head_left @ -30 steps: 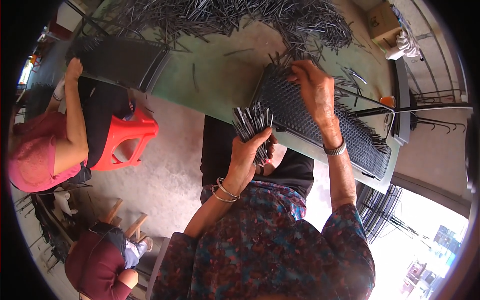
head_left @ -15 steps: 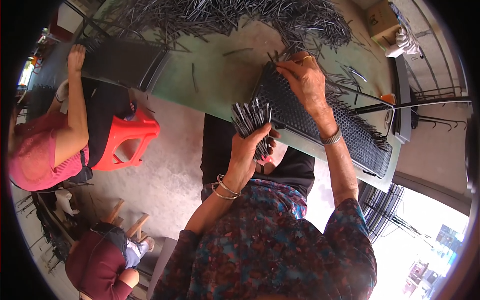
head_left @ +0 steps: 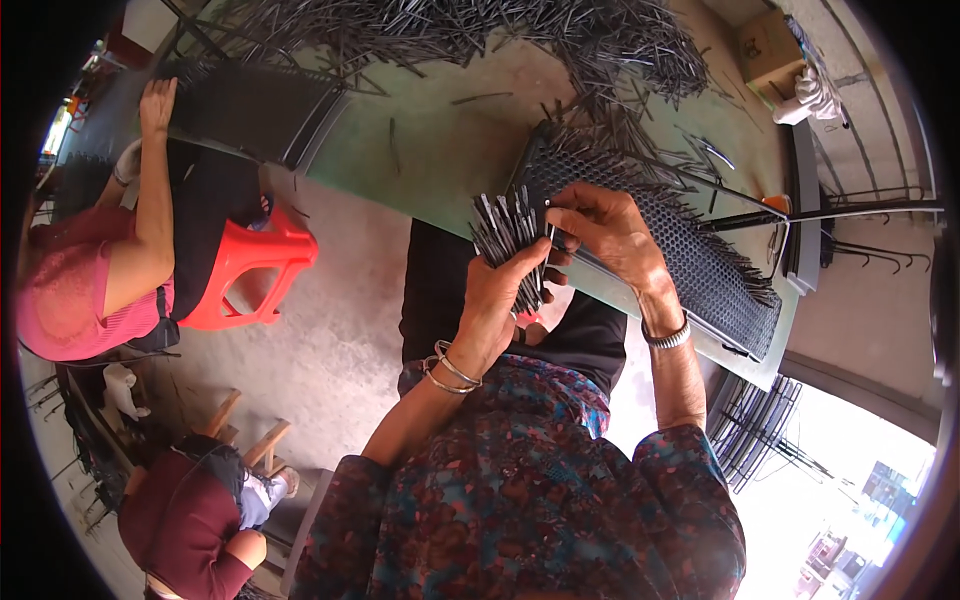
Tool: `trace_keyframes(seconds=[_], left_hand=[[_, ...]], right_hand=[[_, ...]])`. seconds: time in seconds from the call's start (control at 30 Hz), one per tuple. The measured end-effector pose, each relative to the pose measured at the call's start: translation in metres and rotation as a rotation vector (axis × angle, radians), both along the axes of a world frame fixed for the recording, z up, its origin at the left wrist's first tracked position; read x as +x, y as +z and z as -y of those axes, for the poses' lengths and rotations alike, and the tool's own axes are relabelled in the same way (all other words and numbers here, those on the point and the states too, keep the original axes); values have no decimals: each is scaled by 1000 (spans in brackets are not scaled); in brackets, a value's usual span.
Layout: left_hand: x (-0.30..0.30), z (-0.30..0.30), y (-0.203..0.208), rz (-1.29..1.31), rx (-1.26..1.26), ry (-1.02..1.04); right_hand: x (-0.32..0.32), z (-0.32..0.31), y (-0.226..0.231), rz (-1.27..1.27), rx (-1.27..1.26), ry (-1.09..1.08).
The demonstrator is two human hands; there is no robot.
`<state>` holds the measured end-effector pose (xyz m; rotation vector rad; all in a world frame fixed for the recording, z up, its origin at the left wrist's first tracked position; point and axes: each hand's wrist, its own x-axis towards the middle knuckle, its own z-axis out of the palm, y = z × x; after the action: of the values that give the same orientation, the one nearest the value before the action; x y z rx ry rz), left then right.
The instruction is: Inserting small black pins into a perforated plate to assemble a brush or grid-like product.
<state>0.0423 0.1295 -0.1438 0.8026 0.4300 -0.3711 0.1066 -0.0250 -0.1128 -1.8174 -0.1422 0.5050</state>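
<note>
A bundle of thin black sticks is gripped in my left hand, its tips fanned upward. Close beside it, my right hand has thumb and forefinger pinched on a single slim stick at the bundle's right side. The palms face each other a little in front of the table edge. Just beyond my right hand lies a long black tray with a honeycomb of holes, tilted across the table corner. Upright sticks fill holes along its far side; the nearer holes show bare.
A big heap of loose black sticks covers the far part of the green table. A metal rod crosses at the right. One person works at another black tray on the left, beside a red stool; another sits lower left.
My right hand has come back from the tray's far left corner to the bundle, and its fingers now pinch beside it. My left hand has hardly moved.
</note>
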Motion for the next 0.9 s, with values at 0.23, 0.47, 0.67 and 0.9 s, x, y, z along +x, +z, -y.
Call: trace_keyframes(seconds=[0.23, 0.47, 0.67, 0.9], left_hand=[[-4, -1, -4, -52, -10, 1], [-3, -3, -2, -6, 55, 5], [-3, -2, -2, 17, 58, 6], [-4, -1, -4, 11, 42, 54]], right_hand=[[-3, -1, -2, -25, 53, -102], [-6, -9, 8, -26, 52, -113], [-8, -14, 11, -1, -4, -125], [-9, -15, 13, 34, -82, -142]])
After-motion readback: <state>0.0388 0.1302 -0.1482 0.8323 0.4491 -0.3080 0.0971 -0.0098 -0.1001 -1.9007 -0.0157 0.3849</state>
